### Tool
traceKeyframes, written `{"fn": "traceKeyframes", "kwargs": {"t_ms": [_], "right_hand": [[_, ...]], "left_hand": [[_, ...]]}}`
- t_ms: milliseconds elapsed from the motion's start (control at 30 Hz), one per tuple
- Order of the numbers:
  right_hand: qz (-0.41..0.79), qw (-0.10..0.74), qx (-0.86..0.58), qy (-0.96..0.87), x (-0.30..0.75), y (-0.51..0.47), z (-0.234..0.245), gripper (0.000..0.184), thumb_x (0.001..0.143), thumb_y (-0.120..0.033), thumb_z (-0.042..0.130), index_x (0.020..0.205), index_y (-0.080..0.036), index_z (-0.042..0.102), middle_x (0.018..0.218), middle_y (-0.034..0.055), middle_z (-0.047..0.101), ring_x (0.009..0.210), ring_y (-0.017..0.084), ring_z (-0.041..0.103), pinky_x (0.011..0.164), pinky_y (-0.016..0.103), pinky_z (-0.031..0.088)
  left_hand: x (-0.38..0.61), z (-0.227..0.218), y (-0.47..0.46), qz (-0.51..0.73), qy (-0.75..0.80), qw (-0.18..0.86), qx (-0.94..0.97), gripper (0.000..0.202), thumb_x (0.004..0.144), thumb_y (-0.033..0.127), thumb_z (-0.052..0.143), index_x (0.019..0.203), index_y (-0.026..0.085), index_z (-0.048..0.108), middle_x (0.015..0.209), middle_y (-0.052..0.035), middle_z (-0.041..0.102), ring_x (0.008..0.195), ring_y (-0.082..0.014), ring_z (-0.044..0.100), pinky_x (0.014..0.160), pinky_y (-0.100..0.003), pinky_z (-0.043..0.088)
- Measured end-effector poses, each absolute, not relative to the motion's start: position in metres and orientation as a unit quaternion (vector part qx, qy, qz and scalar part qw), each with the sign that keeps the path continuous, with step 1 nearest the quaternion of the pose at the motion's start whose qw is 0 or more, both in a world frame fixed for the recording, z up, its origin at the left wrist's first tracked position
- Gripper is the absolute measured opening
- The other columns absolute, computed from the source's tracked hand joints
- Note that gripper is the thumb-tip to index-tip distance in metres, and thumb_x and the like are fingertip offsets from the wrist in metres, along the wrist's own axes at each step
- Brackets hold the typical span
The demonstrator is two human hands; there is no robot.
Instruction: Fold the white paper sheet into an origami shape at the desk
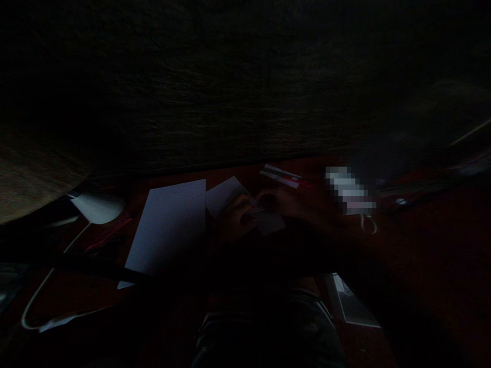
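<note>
The picture is very dark. My left hand (238, 213) has its fingers bent in a pinch on a small white sheet of paper (226, 195). Close beside it, my right hand (282, 202) also has curled fingers at the paper's right part. A pale end of paper (271, 223) shows below the fingers; whether it belongs to the same sheet I cannot tell. To the left lies a larger white sheet of paper (172, 220), its lower part in shadow. Beyond my right hand is a pale ruler-like strip (274, 174) with a red object (302, 181) across its end.
A blurred-out pale object (351, 191) with a cord loop (369, 225) lies right. On the left are a white cone-shaped thing (100, 207), a pale cable (38, 291) and a pinkish-red strip (109, 234). A framed, glossy rectangle (356, 304) lies lower right.
</note>
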State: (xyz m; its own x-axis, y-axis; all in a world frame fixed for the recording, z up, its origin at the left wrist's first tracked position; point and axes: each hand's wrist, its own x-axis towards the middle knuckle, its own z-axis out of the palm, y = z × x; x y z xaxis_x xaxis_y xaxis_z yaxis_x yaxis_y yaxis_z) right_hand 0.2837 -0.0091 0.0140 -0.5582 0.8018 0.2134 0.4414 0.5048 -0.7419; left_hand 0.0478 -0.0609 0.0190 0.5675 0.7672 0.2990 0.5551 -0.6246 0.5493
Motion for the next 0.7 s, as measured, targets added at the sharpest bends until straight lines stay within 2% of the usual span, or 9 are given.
{"fn": "traceKeyframes", "kwargs": {"t_ms": [200, 433, 567, 700], "right_hand": [[0.317, 0.275, -0.369, -0.829, 0.281, -0.011, 0.015, 0.02, 0.085, -0.016, 0.069, 0.101, -0.021, 0.079, 0.102, 0.0047, 0.082, 0.089, 0.019, 0.075, 0.081, 0.03, 0.056], [0.301, 0.262, -0.384, -0.833, 0.279, -0.015, 0.019, 0.023, 0.084, -0.011, 0.069, 0.102, -0.021, 0.079, 0.104, 0.0047, 0.082, 0.09, 0.019, 0.075, 0.084, 0.03, 0.056], [0.259, 0.249, -0.399, -0.844, 0.274, -0.019, 0.021, 0.023, 0.083, -0.013, 0.073, 0.103, -0.023, 0.08, 0.105, 0.004, 0.082, 0.091, 0.02, 0.075, 0.085, 0.031, 0.056], [0.238, 0.237, -0.415, -0.845, 0.272, -0.02, 0.02, 0.024, 0.084, -0.014, 0.074, 0.104, -0.024, 0.08, 0.108, 0.0059, 0.082, 0.095, 0.022, 0.075, 0.088, 0.033, 0.056]], "left_hand": [[0.047, 0.022, -0.062, 0.266, 0.387, 0.193, 0.862, 0.018, 0.09, 0.027, 0.071, 0.106, 0.022, 0.065, 0.122, -0.0078, 0.064, 0.114, -0.0265, 0.065, 0.1, -0.044, 0.056], [0.044, 0.022, -0.061, 0.278, 0.41, 0.113, 0.861, 0.021, 0.092, 0.04, 0.072, 0.099, 0.022, 0.065, 0.124, -0.0101, 0.064, 0.117, -0.0288, 0.062, 0.104, -0.046, 0.052], [0.046, 0.025, -0.061, 0.259, 0.423, 0.107, 0.862, 0.029, 0.089, 0.039, 0.076, 0.109, 0.023, 0.065, 0.121, -0.0081, 0.068, 0.117, -0.0302, 0.063, 0.105, -0.049, 0.05], [0.048, 0.027, -0.063, 0.242, 0.435, 0.108, 0.86, 0.039, 0.089, 0.035, 0.075, 0.122, 0.02, 0.063, 0.125, -0.0102, 0.067, 0.12, -0.0318, 0.062, 0.106, -0.05, 0.049]]}}
